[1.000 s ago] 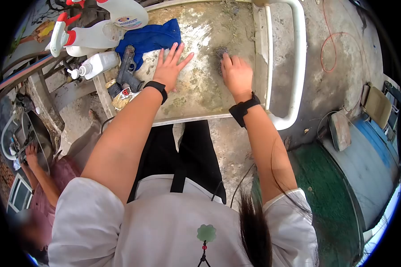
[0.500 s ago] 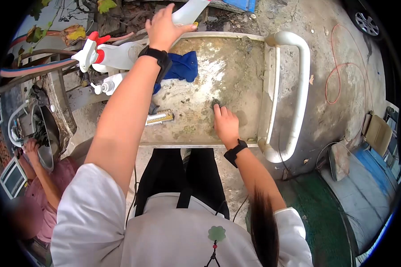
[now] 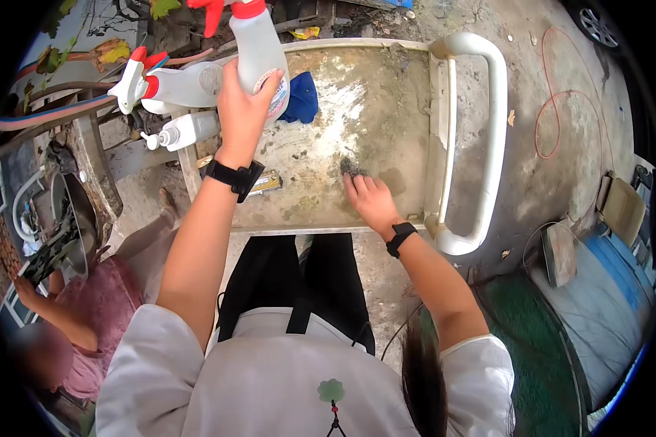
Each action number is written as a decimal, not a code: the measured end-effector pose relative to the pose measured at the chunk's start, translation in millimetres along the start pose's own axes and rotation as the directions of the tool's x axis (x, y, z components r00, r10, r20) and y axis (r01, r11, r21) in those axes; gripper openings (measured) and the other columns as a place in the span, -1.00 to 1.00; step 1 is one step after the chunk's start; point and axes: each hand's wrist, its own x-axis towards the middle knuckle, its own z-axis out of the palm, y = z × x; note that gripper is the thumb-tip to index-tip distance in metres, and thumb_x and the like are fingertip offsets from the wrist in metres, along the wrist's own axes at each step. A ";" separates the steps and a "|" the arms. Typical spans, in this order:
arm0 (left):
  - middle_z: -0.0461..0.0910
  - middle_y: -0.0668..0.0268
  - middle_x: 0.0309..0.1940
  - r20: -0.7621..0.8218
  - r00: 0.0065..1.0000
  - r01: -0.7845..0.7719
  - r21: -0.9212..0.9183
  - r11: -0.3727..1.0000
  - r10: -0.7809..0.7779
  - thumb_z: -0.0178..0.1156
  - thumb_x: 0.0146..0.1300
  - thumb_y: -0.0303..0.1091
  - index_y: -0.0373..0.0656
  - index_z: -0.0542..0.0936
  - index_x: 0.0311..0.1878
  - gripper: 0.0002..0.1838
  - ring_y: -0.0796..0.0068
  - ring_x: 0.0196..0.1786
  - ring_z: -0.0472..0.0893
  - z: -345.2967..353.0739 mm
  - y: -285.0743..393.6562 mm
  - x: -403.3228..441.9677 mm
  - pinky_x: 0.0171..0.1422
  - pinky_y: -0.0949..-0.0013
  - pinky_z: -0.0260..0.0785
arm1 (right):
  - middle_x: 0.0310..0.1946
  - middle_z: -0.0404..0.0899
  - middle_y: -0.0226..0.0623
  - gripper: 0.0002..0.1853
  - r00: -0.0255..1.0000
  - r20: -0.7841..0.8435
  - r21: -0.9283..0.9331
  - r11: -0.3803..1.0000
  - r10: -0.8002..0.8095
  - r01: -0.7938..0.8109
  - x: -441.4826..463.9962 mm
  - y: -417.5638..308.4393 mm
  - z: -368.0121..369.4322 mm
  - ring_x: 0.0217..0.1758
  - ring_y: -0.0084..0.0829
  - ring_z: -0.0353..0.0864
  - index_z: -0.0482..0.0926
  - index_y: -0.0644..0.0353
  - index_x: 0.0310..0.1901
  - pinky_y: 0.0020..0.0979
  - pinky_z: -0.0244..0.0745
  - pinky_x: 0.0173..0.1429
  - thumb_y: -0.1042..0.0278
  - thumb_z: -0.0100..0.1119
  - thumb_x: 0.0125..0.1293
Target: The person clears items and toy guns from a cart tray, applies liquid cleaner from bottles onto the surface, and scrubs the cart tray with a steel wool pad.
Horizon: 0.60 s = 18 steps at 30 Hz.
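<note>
My left hand (image 3: 242, 113) is wrapped round a translucent spray bottle (image 3: 256, 47) with a red collar and trigger, held over the left part of a dirty white trolley top (image 3: 393, 131). The bottle's head is partly cut off by the upper frame edge. My right hand (image 3: 372, 202) is closed over a dark grey scouring pad (image 3: 350, 168), pressed on the grimy surface; the fingers partly cover the pad. Behind the held bottle lies a blue cloth (image 3: 304, 98). A yellow-and-white brush-like item (image 3: 267, 182) rests near my left wrist, partly hidden.
Another spray bottle (image 3: 186, 86) and a white pump bottle (image 3: 189, 131) lie at the left edge. A white tubular handle (image 3: 497, 146) rises at the trolley's right end. At lower left, a person in pink (image 3: 98, 306) works beside a metal basin (image 3: 80, 226).
My left hand has drawn the spray bottle back toward me from the far edge, turning its head to point away. The right hand stays on the surface with the pad, shifted slightly.
</note>
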 end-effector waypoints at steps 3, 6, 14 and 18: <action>0.67 -0.01 -0.12 0.085 0.992 0.099 -0.092 0.991 -0.091 0.43 0.21 -0.15 -0.36 0.40 0.13 -0.39 0.21 -0.09 0.72 -21.0 -29.3 -24.6 -0.02 0.26 0.53 | -0.29 0.49 -0.35 -0.47 0.974 -0.018 -0.047 0.973 0.225 -0.226 42.0 57.0 -16.7 -0.21 -0.37 0.56 0.47 0.29 0.20 -0.36 0.48 -0.14 0.42 0.15 0.13; 0.63 -0.09 -0.04 0.297 0.924 0.224 0.089 0.970 -0.241 0.38 0.26 -0.18 -0.40 0.35 0.21 -0.36 0.12 -0.01 0.68 -29.7 -73.4 -42.5 0.08 0.23 0.51 | -0.25 0.52 -0.31 -0.49 0.951 -0.031 -0.016 0.951 0.307 -0.308 49.6 79.8 -11.6 -0.19 -0.32 0.56 0.47 0.28 0.17 -0.32 0.47 -0.06 0.40 0.19 0.14; 0.21 -0.16 0.40 0.250 0.966 -0.213 0.626 0.750 0.066 0.34 0.13 -0.44 -0.22 0.26 0.43 -0.22 -0.10 0.47 0.23 -21.0 -66.1 -57.8 0.52 0.00 0.11 | -0.15 0.52 -0.23 -0.61 0.941 -0.021 0.205 0.923 0.337 -0.326 38.5 24.1 -15.1 -0.11 -0.27 0.55 0.47 0.26 0.11 -0.29 0.46 -0.03 0.41 0.14 0.22; 0.04 -0.12 0.50 0.590 0.786 -0.527 0.486 0.697 0.183 0.53 -0.09 -0.34 -0.06 0.13 0.54 0.10 -0.09 0.58 0.02 15.5 -33.9 -68.8 0.61 -0.07 -0.09 | -0.13 0.54 -0.20 -0.52 0.998 -0.022 0.090 0.994 0.065 -0.063 29.5 -5.5 -13.8 -0.12 -0.31 0.56 0.48 0.28 0.16 -0.36 0.48 -0.02 0.45 0.13 0.15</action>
